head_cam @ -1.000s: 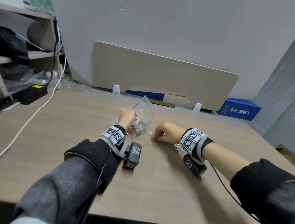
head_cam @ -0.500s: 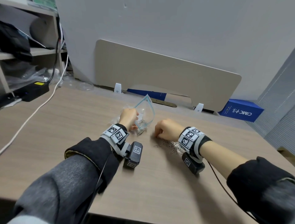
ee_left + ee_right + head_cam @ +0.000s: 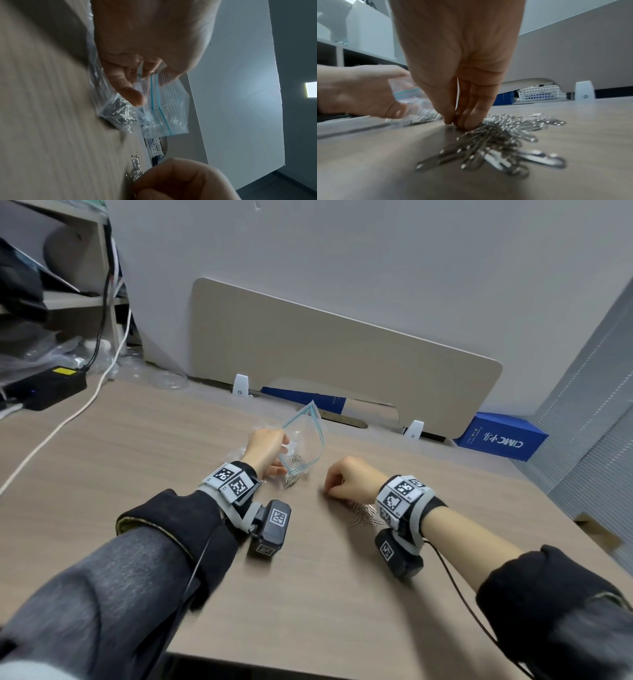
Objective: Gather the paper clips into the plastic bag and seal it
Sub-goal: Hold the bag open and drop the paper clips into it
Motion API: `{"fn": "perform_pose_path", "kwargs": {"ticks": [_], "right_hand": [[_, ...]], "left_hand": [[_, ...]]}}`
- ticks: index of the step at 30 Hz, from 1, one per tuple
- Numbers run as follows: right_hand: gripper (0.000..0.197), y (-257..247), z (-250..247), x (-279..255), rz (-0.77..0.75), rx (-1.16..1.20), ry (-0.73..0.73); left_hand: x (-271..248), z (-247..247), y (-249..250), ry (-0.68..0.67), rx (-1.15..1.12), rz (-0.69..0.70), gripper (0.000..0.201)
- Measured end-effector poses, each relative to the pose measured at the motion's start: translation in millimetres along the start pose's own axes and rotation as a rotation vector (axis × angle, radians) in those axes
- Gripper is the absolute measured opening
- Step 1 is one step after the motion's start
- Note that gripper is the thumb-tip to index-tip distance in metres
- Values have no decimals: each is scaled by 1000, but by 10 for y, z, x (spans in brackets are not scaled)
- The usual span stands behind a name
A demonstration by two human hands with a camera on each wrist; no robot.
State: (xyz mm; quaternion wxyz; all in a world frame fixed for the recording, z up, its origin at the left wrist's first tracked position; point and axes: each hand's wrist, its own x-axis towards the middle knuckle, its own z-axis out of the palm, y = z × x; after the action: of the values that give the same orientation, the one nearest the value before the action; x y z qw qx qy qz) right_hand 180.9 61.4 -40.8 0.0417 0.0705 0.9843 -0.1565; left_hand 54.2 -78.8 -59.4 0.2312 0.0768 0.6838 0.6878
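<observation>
With the left hand [image 3: 265,445] still pinching the plastic bag [image 3: 305,446] open, the right hand [image 3: 458,94] is now pinching more paper clips [image 3: 496,138] off the table [image 3: 137,446], so gathering is continuing.

Your head camera looked forward and down from above both forearms, taking in your left hand [image 3: 265,445], your right hand [image 3: 349,479] beside it and the desk [image 3: 137,446] beyond them. Your left wrist camera sat close under the palm of your left hand, rolled sideways so the desk ran up the picture's left edge; it faced along the fingers to the plastic bag [image 3: 164,108], with your right hand at the bottom edge. Your right wrist camera sat low, just behind your right hand, looking along its fingers [image 3: 471,116] across the paper clips [image 3: 496,142]. All three views shared the bag and both hands.
</observation>
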Motion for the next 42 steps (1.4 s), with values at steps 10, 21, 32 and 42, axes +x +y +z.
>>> {"fn": "perform_pose_path", "kwargs": {"ticks": [10,21,32,42], "right_hand": [[10,280,-229,-440,168,210,-468],[8,340,-200,-162,230,295,-106],[10,242,-164,-82,367,294,52],[24,433,-131,-265,820,391,124]], "left_hand": [[-59,40,-2,-122,78,51,23],[-69,42,4,-126,94,53,12],[-69,38,-12,-126,110,67,23],[-45,38,-26,-132,132,77,29]]}}
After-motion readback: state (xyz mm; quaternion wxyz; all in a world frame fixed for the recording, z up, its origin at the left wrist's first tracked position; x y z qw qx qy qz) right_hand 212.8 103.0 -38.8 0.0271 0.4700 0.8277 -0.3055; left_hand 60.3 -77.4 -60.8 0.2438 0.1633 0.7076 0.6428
